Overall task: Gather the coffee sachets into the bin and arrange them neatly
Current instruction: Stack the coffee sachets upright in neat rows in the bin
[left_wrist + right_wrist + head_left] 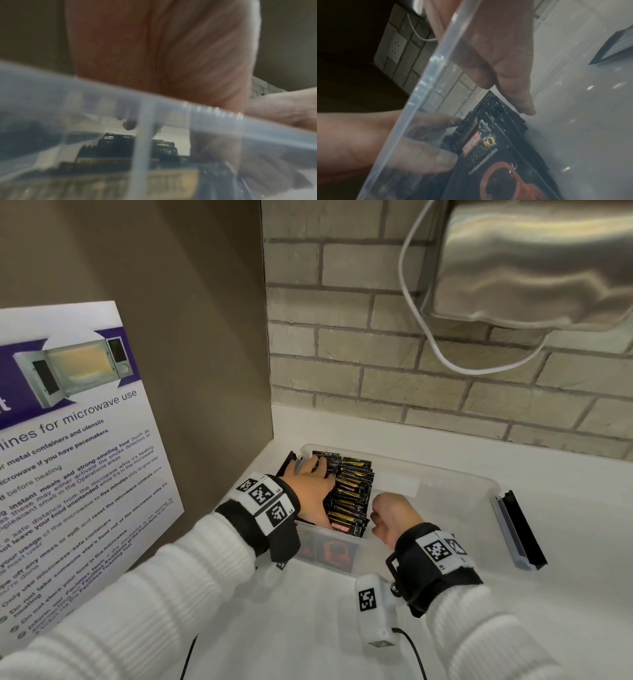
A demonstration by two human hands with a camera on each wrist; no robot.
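Observation:
A clear plastic bin point(455, 474) stands on the white counter. Several black Kopiko coffee sachets point(352, 491) stand on edge in a row in its left part. My left hand point(308, 481) reaches inside on the row's left side, its straight fingers point(428, 121) pressing flat against the sachets point(488, 148). My right hand point(394, 515) dips in on the row's right side; its fingers point(522, 105) point down and touch the packets' right edges. The left wrist view is blurred, showing my palm point(163, 54), the bin rim point(102, 97) and sachets point(120, 148) through the wall.
A brown side panel with a microwave-use poster point(85, 440) stands close on the left. Behind the bin is a brick wall point(376, 354). A steel appliance point(531, 261) and its white cable point(428, 337) hang overhead. The bin's black-and-blue latch point(517, 532) sticks out to the right.

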